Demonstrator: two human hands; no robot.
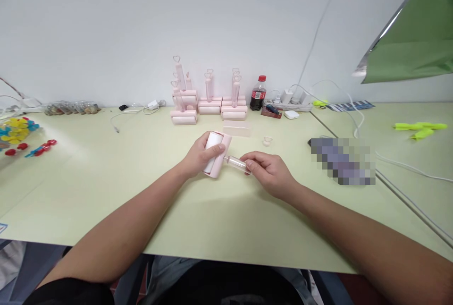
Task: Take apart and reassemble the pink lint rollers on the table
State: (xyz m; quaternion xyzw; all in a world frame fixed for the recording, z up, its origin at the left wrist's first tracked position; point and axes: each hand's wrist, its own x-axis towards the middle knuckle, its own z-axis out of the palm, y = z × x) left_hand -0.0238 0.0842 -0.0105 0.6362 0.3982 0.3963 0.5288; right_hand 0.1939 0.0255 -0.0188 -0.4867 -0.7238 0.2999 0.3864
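Note:
My left hand (201, 155) is wrapped round a pink lint roller head (220, 159) with a white roll, its thumb on the pink edge. Between finger and thumb, my right hand (271, 173) grips a clear pinkish handle (237, 163), whose narrow end meets the side of the roller head. Whether the two are fully joined cannot be made out. Just behind them lie a flat translucent pink cover (237, 129) and a small pale pink heart-shaped piece (267, 141). Several pink rollers (210, 105) with upright handles and heart-shaped tops stand near the wall.
A cola bottle (258, 93) stands right of the rollers, near a power strip (293, 105), a white case (291, 114) and cables. A blurred-out object (341, 161) lies to the right, with yellow-green pieces (421, 128) beyond. Colourful flower shapes (17, 130) lie far left.

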